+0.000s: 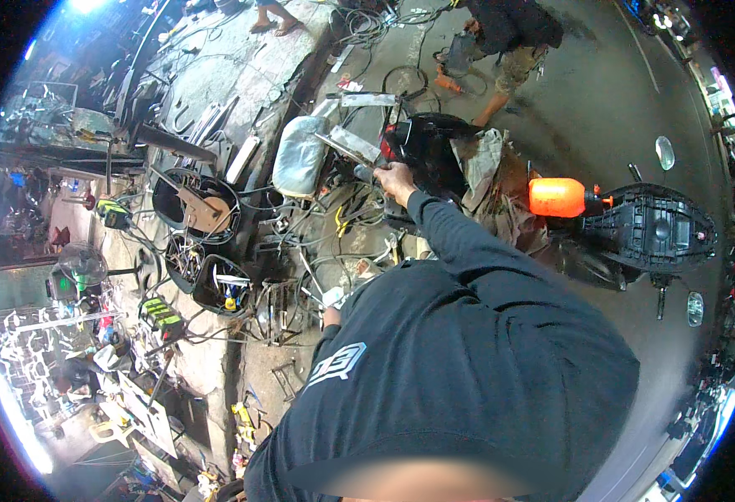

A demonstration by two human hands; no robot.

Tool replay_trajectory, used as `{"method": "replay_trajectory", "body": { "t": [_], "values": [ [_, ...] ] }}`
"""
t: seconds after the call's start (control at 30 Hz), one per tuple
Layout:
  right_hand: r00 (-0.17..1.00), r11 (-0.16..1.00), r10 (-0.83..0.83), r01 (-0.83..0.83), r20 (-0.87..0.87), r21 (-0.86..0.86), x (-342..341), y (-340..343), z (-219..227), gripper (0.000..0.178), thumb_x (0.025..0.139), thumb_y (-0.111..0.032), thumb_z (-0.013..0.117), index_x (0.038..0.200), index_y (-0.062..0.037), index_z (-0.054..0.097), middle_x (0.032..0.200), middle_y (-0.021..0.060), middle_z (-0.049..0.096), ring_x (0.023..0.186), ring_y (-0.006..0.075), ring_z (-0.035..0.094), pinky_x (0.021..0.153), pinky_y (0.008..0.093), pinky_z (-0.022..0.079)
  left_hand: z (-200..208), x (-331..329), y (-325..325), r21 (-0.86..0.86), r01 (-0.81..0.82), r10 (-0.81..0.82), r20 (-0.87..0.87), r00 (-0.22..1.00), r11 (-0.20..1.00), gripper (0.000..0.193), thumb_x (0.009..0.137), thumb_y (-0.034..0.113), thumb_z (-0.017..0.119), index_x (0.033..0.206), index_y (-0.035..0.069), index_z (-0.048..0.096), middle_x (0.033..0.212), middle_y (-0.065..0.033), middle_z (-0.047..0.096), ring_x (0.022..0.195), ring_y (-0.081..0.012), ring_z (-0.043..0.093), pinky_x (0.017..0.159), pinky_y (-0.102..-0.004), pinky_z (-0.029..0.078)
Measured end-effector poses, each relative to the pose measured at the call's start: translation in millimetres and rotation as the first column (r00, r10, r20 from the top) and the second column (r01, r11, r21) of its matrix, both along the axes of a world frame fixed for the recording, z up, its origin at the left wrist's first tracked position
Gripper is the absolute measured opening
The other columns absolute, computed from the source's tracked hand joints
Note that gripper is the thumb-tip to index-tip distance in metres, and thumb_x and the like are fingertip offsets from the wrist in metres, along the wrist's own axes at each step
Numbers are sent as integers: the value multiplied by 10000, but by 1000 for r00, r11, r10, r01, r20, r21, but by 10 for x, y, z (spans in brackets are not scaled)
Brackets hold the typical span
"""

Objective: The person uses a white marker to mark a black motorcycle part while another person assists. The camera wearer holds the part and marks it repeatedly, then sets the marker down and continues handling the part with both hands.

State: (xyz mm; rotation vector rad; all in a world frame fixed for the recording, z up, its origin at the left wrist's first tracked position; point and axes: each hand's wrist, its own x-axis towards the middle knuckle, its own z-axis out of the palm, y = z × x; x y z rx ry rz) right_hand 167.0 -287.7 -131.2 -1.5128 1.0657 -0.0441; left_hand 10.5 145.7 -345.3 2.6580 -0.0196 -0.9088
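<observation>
My right hand (396, 181) reaches forward over the work area, its fingers closed round the near end of a silver metal bar (352, 145). The bar slants away to the left, beside a padded seat with a pale cover (299, 156). Just right of the hand is a black motorcycle body (430, 151) with a red part. Mostly hidden by my dark shirt, my left hand (331, 316) is low and close to my body. A small white object (332, 297) shows at its fingers; what it is, I cannot make out.
Black tubs (196, 205) with tools and cables stand left. An orange container (556, 197) lies by a stripped motorcycle (656, 227) at right. Another person (505, 42) bends at the far side. Hoses and cables cross the floor; a fan (81, 263) stands far left.
</observation>
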Motion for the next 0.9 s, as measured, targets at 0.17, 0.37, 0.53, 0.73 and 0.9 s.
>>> {"method": "replay_trajectory", "body": {
  "t": [0.17, 0.37, 0.53, 0.73, 0.9],
  "values": [
    [998, 998, -60, 60, 23, -20, 42, 21, -49, 202, 859, -225, 722, 946, -44, 737, 763, 61, 671, 622, 167, 638, 470, 333, 519, 80, -109, 199, -73, 97, -105, -116, 988, 993, 338, 921, 227, 494, 1063, -38, 647, 1060, -327, 652, 996, -468, 651, 818, -544, 518],
    [983, 971, -179, 172, 27, 168, 101, -30, -247, 258, 979, -276, 585, 933, -35, 665, 849, 54, 671, 660, 188, 654, 478, 360, 527, 18, -166, 190, 72, 271, -255, -180, 950, 960, 381, 954, 217, 412, 1155, -37, 613, 1144, -320, 633, 1024, -465, 639, 868, -549, 507],
    [948, 768, -95, -125, 303, 629, -164, -171, -73, 286, 1000, -354, 539, 919, -103, 650, 763, 43, 633, 609, 180, 618, 488, 335, 471, 555, -156, 158, -92, 88, -102, -163, 981, 992, 343, 921, 173, 506, 1197, -14, 587, 1082, -306, 632, 1024, -458, 619, 842, -524, 487],
    [980, 829, 136, -195, 148, 524, -77, -321, 67, 311, 966, -382, 592, 808, -113, 600, 682, -17, 531, 515, 117, 459, 506, 312, 438, 786, -217, 223, -161, 175, -179, -7, 984, 971, 214, 911, 102, 512, 1057, -19, 611, 895, -266, 647, 894, -462, 623, 734, -503, 484],
    [996, 536, -56, -29, 70, 844, -85, -302, -9, 297, 1001, -364, 574, 859, -105, 601, 648, -25, 464, 536, 142, 415, 511, 365, 402, 18, -8, 332, -240, 301, -312, -6, 950, 923, 320, 903, 217, 552, 1127, -11, 560, 1013, -324, 641, 977, -481, 620, 808, -542, 478]
  ]
}}
